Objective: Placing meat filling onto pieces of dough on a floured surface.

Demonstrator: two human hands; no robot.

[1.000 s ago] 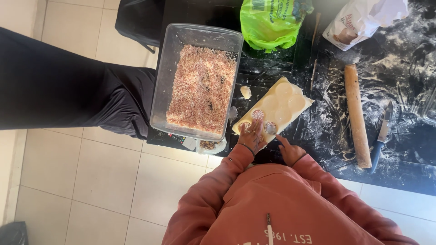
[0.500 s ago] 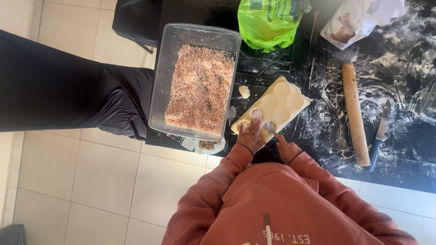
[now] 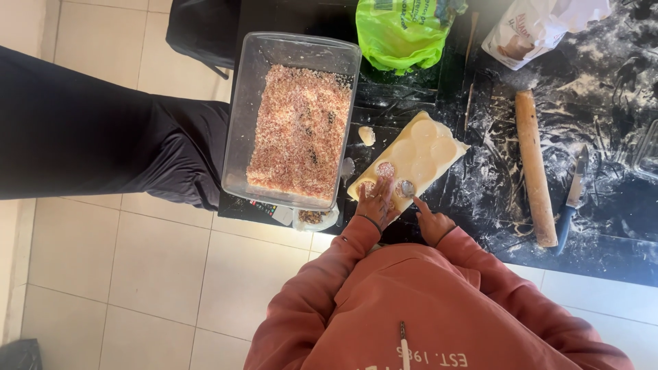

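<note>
A pale rectangular dough sheet [image 3: 419,154] marked with round discs lies on the floury black table [image 3: 610,205]. Small heaps of pinkish filling [image 3: 385,168] sit on its near end. My left hand [image 3: 375,203] rests there with its fingers spread on the dough beside the heaps. My right hand [image 3: 433,224] is just right of it and holds a small spoon [image 3: 406,188], whose bowl lies on the dough's near edge. A clear rectangular container [image 3: 236,137] of pinkish minced filling stands to the left of the dough.
A wooden rolling pin [image 3: 534,168] and a knife [image 3: 570,199] lie to the right. A green plastic bag [image 3: 401,34] and a flour bag [image 3: 534,27] stand at the back. A small dough scrap [image 3: 367,135] is nearby. A person's black-clad leg [image 3: 89,137] is at the left.
My hands have barely moved. The left hand has shifted slightly left on the dough's near end, and the spoon's bowl now shows at the dough edge.
</note>
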